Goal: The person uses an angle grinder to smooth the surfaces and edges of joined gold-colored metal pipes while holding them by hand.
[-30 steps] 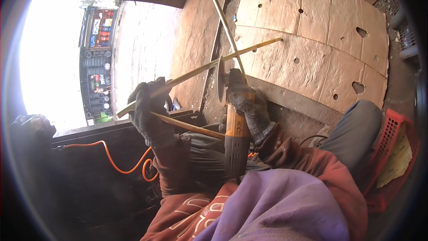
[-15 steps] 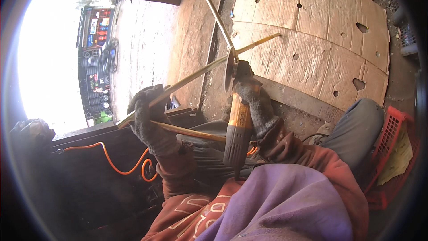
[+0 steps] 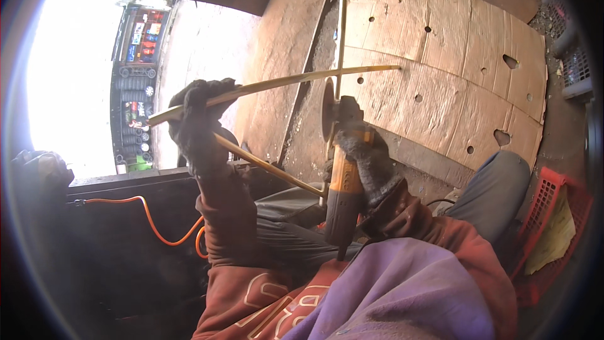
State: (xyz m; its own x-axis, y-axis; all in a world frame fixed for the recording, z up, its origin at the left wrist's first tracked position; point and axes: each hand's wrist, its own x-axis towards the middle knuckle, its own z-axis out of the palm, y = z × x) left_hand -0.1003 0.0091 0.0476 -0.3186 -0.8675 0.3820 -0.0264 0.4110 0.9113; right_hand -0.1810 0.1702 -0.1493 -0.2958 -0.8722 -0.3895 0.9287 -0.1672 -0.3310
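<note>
The left hand [image 3: 200,123], in a dark work glove, is closed tight around thin brass-coloured metal rods [image 3: 296,79]. Two rods pass through or just beside its fist: one runs up and to the right across the rusty plates, the other slants down and right toward the person's lap. A third rod [image 3: 341,25] stands nearly upright above the grinder, so three can be counted in all (whether they are joined into one frame cannot be told).

Below the left hand an orange cable [image 3: 151,223] loops along a dark ledge.

The right hand [image 3: 368,164], also gloved, is wrapped firmly around the body of a single orange angle grinder [image 3: 343,195]. The tool points upward, and its disc [image 3: 328,110] sits edge-on just beside the foot of the upright rod; contact cannot be made out.

Behind lie curved rusty steel plates [image 3: 453,75] punched with holes. At the far right one red plastic crate [image 3: 547,214] holds a yellowish sheet.
</note>
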